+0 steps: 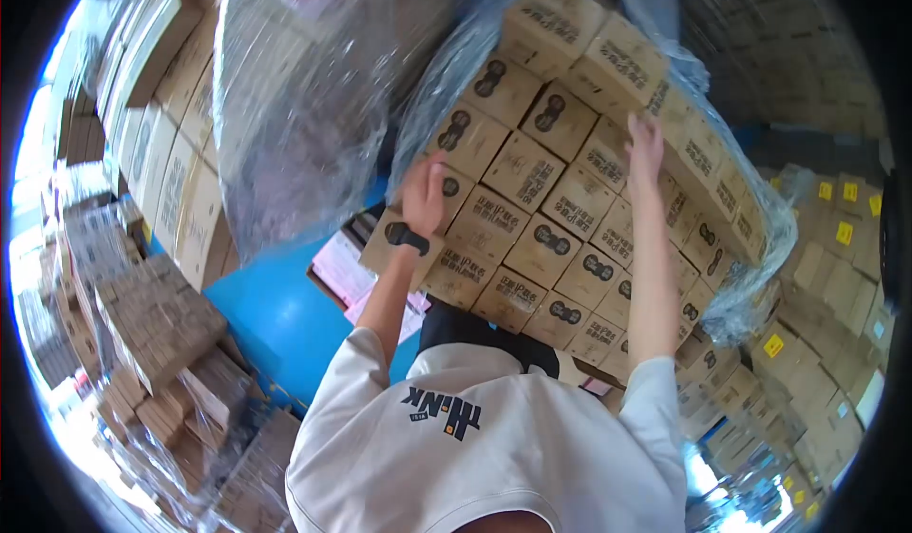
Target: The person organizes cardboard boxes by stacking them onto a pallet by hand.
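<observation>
Small brown cardboard cartons (pixel 552 240) with black print stand packed in rows in front of me. My left hand (pixel 425 194), with a dark watch on its wrist, rests on the cartons at the left edge of the stack, fingers stretched out. My right hand (pixel 646 143) is at the far right, beside a raised row of cartons (pixel 622 63) standing above the rest. Its fingers look loosely bent and apart, with nothing visible in them; whether they touch the carton is hard to tell.
Clear plastic wrap (pixel 750 291) hangs around the stack's right side. More wrap (pixel 294 115) covers a tall load at the left. Pink papers (pixel 347 267) lie in a box on the blue floor (pixel 261 300). Other carton stacks (pixel 157 314) stand at the left, and cartons with yellow labels (pixel 826 276) at the right.
</observation>
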`<action>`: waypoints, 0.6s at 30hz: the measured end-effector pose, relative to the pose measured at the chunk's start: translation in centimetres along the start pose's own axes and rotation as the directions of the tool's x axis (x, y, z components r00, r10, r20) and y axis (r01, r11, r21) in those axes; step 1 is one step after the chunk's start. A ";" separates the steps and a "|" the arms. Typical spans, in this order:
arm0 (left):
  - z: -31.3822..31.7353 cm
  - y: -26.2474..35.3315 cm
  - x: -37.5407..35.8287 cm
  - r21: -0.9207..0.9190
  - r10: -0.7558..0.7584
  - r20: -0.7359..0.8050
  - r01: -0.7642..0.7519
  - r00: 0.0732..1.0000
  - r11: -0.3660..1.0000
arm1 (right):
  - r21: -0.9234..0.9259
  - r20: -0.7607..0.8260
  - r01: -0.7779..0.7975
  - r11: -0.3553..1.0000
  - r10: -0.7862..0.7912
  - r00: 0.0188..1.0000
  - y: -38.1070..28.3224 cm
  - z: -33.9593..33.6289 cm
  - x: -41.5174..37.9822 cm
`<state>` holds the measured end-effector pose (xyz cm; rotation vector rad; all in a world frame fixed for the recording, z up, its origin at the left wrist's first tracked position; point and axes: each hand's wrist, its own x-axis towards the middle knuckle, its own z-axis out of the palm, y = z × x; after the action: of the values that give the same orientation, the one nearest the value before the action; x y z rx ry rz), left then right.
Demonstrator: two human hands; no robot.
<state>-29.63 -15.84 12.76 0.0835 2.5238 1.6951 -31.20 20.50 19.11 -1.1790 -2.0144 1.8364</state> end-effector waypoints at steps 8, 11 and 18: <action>11.2 8.8 8.7 -0.267 0.121 0.247 -0.052 0.961 0.962 | 0.572 -0.131 -0.224 0.789 0.357 0.925 -0.9 4.4 7.6; 14.5 9.5 11.4 -0.221 0.140 0.275 -0.079 0.951 0.972 | 0.689 -0.097 -0.165 0.706 0.315 0.944 1.3 3.8 8.5; 12.0 9.2 4.0 -0.245 0.064 0.297 0.011 0.953 0.970 | 0.586 -0.080 -0.074 0.807 0.148 0.986 3.6 0.4 -3.4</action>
<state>-32.37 -0.91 16.55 0.3327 2.0895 1.8274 -27.59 17.76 17.00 -1.1865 -1.1818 2.1485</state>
